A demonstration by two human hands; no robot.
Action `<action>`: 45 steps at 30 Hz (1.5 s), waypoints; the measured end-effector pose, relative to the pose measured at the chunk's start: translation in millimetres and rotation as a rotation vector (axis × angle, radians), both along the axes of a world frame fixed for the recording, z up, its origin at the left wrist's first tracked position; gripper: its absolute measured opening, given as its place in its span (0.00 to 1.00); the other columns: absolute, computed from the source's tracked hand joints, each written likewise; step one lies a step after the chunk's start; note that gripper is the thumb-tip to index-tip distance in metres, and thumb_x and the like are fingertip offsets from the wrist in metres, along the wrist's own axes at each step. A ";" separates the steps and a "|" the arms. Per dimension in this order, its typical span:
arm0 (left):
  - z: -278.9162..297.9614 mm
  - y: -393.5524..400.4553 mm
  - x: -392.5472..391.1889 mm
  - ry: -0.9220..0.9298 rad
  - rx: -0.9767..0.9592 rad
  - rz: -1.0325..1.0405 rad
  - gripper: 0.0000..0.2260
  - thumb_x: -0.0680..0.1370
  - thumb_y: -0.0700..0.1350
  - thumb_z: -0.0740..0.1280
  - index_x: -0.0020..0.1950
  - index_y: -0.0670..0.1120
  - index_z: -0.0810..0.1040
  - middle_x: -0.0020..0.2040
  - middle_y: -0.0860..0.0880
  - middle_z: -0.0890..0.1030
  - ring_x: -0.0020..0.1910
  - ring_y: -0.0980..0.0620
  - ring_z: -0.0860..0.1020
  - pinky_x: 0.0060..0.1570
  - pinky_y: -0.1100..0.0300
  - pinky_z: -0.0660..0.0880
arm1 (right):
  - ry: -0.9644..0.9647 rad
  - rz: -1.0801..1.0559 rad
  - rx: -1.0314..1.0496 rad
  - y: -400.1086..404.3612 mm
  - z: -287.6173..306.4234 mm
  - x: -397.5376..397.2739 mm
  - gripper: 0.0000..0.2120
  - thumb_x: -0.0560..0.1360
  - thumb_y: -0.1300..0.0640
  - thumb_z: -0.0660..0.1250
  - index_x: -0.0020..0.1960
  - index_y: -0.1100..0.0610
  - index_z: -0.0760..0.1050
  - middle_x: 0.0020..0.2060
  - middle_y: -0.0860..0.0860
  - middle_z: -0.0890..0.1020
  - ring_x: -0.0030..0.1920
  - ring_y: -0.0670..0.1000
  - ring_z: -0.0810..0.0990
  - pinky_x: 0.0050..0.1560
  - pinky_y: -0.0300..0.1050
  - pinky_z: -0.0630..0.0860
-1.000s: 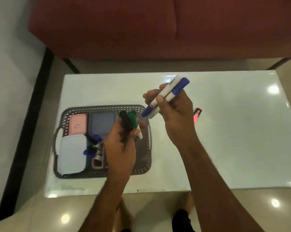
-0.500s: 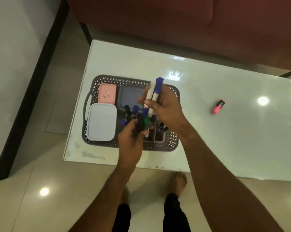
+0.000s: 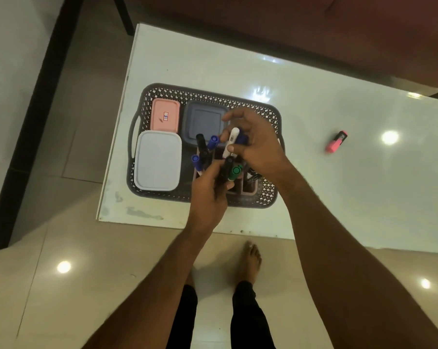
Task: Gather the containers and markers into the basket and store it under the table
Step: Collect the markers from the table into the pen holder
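White marker (image 3: 232, 139) in right grip (image 3: 255, 144)

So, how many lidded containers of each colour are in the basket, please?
Pink container: 1
Light blue container: 1
Grey-blue container: 1
Total in the basket: 3

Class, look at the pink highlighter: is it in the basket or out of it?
Out. The pink highlighter lies alone on the white table, well to the right of the basket.
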State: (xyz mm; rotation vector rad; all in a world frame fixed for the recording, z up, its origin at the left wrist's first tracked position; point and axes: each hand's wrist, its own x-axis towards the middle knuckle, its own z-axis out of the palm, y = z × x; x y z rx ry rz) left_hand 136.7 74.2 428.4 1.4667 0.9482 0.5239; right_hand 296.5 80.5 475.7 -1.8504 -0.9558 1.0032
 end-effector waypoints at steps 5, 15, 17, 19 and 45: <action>-3.3 -3.3 3.3 0.031 0.069 -0.002 0.20 0.78 0.28 0.67 0.67 0.43 0.76 0.65 0.47 0.81 0.67 0.51 0.78 0.65 0.71 0.72 | -0.057 0.024 0.018 -4.0 -2.7 1.6 0.25 0.72 0.78 0.69 0.63 0.57 0.77 0.45 0.52 0.85 0.52 0.49 0.86 0.53 0.47 0.85; 2.7 -3.3 2.7 -0.018 0.089 -0.015 0.17 0.75 0.30 0.72 0.57 0.48 0.78 0.58 0.51 0.83 0.62 0.56 0.80 0.66 0.61 0.76 | -0.116 0.061 0.049 -1.9 -6.8 1.3 0.25 0.71 0.78 0.68 0.63 0.58 0.78 0.47 0.54 0.85 0.53 0.47 0.86 0.50 0.39 0.83; 1.4 -3.5 3.7 -0.038 0.129 -0.022 0.15 0.76 0.30 0.71 0.57 0.47 0.79 0.56 0.52 0.83 0.60 0.57 0.81 0.65 0.64 0.76 | -0.124 0.071 0.050 -1.7 -7.4 1.4 0.24 0.72 0.78 0.68 0.63 0.58 0.79 0.46 0.53 0.85 0.52 0.46 0.85 0.48 0.37 0.82; -2.0 -4.0 4.0 -0.053 0.183 -0.052 0.13 0.76 0.31 0.71 0.57 0.43 0.81 0.55 0.52 0.83 0.60 0.56 0.81 0.65 0.61 0.77 | -0.137 0.077 0.046 -2.2 -8.0 1.9 0.23 0.72 0.78 0.68 0.61 0.58 0.80 0.47 0.52 0.85 0.52 0.45 0.85 0.48 0.36 0.82; 13.5 -19.3 17.4 -0.053 0.397 -0.092 0.18 0.71 0.35 0.78 0.58 0.36 0.79 0.56 0.46 0.82 0.58 0.54 0.81 0.58 0.62 0.80 | -0.083 0.072 0.169 -15.0 17.4 28.2 0.17 0.73 0.70 0.75 0.61 0.62 0.81 0.55 0.53 0.86 0.56 0.48 0.85 0.61 0.38 0.81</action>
